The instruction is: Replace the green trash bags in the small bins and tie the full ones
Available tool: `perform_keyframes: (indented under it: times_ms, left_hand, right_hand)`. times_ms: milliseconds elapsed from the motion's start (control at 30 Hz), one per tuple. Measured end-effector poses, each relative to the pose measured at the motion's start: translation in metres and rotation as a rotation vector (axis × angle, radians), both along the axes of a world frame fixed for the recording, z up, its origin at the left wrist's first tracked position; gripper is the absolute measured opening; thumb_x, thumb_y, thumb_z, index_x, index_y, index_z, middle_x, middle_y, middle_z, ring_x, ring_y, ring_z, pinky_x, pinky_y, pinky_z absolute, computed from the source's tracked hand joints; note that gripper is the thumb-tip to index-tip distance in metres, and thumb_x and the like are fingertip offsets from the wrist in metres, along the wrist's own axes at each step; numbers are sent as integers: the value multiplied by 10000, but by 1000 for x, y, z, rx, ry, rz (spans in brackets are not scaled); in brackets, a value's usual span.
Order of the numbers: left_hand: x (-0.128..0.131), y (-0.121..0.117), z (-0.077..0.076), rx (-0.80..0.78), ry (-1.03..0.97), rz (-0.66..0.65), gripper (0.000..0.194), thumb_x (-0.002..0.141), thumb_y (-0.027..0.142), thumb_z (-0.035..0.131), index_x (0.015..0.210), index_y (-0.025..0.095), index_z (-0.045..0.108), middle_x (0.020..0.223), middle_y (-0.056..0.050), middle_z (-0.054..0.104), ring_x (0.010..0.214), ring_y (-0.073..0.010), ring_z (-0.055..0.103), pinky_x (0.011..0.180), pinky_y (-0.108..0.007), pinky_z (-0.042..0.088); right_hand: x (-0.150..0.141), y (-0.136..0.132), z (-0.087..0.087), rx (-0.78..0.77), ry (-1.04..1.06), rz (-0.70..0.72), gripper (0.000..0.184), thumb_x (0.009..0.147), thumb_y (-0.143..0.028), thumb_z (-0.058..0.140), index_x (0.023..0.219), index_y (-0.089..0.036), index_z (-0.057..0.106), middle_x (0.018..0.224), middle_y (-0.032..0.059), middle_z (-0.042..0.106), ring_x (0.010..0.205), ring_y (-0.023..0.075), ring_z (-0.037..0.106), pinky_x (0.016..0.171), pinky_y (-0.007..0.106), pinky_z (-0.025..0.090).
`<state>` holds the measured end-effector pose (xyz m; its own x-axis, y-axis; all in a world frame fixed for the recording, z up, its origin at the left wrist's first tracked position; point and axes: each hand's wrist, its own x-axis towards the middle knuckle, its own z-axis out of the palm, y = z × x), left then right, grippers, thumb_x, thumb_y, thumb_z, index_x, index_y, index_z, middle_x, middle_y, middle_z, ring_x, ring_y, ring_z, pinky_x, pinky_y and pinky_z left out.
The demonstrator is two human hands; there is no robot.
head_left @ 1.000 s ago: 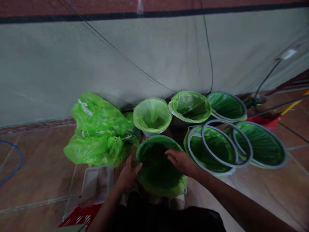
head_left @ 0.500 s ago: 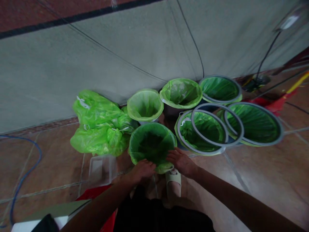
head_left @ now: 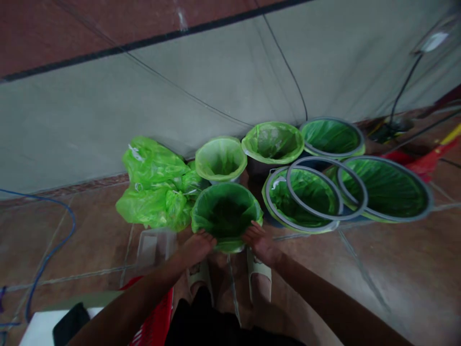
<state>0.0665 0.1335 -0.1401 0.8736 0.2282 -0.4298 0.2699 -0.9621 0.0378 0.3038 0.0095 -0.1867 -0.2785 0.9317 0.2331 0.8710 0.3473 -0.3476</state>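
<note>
A small bin lined with a green plastic bag (head_left: 226,211) stands on the tiled floor just in front of my feet. My left hand (head_left: 197,245) grips the near left side of its rim, fingers curled over the bag's edge. On the near right side of the same rim rests my right hand (head_left: 257,240), its fingers closed against the bag. A loose grey ring (head_left: 326,187) lies across two lined bins to the right.
Several more green-lined bins (head_left: 272,142) stand behind and to the right. A heap of green bags (head_left: 154,190) lies at the left by the wall. A clear plastic tub (head_left: 155,245), a red basket (head_left: 155,322) and a blue cable (head_left: 50,250) are on the floor.
Both hands came from the bin's mouth down to its near rim, and the view pulled back, showing my feet in slippers below the bin.
</note>
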Motion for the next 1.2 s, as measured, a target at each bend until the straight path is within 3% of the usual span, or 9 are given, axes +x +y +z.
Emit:
perform_keyframes:
  times_ms: [167,300,367,467,567,800,1000,1100,1200]
  left_hand:
    - [-33,6,30,39,-6,176,441,839,69,477,1260,178,544,1335,-109,566,1302,-252,446,1118,-495,246]
    - [-24,-20,48,-26,-194,326,577,816,161,554,1378,200,429,1444,-106,455,1321,-251,410,1112,-468,279]
    - [-8,-35,49,-124,-300,320,506,833,220,568,1330,206,474,1379,-85,513,1250,-220,472,1077,-401,339]
    - [13,-47,43,-229,-329,264,340,850,285,581,1181,204,575,1196,-57,614,1105,-198,555,988,-345,408]
    - [19,-51,27,-214,-245,215,262,863,341,577,1075,192,617,1062,-53,650,997,-209,590,916,-356,435]
    - [-7,-54,-9,-142,-122,128,152,880,217,548,987,141,624,944,-76,671,884,-211,619,810,-331,457]
    - [-15,-58,-6,-113,-141,173,134,900,163,494,960,140,611,910,-76,662,866,-210,616,806,-326,466]
    - [-14,-59,-3,-123,-140,183,146,903,149,478,968,142,609,927,-80,659,891,-209,614,827,-330,466]
    - [-13,-59,-4,-131,-135,175,160,901,136,464,958,138,614,915,-83,660,887,-208,617,825,-334,472]
  right_hand:
    - [-22,-28,25,30,204,-140,502,839,-18,412,1298,-186,529,1340,88,547,1323,234,404,1098,481,372]
    - [-7,-50,26,-80,419,-573,430,847,-106,429,1248,-204,548,1188,89,632,1061,226,618,896,413,532]
    - [1,-54,23,-130,422,-659,323,863,-149,438,1129,-213,611,1073,76,665,903,209,663,803,379,558]
    - [6,-50,21,-122,311,-476,307,847,-107,449,1055,-220,643,1091,78,642,959,206,645,844,357,541]
    - [5,-41,20,-73,172,-278,365,823,-64,476,1117,-210,636,1219,114,575,1095,224,586,918,362,510]
    - [15,-12,23,-77,-39,-116,220,867,-98,493,946,-177,682,1184,126,593,1079,241,581,916,363,500]
    - [21,-3,44,-195,6,-18,257,877,-87,441,1009,-194,634,1269,93,562,1023,171,619,883,298,513]
    - [17,-18,37,-176,33,65,304,820,-88,506,1084,-193,613,1370,107,489,1114,206,579,942,352,491]
    - [12,-30,20,-117,-22,29,278,813,-108,541,1070,-182,620,1359,139,496,1136,248,558,942,411,492]
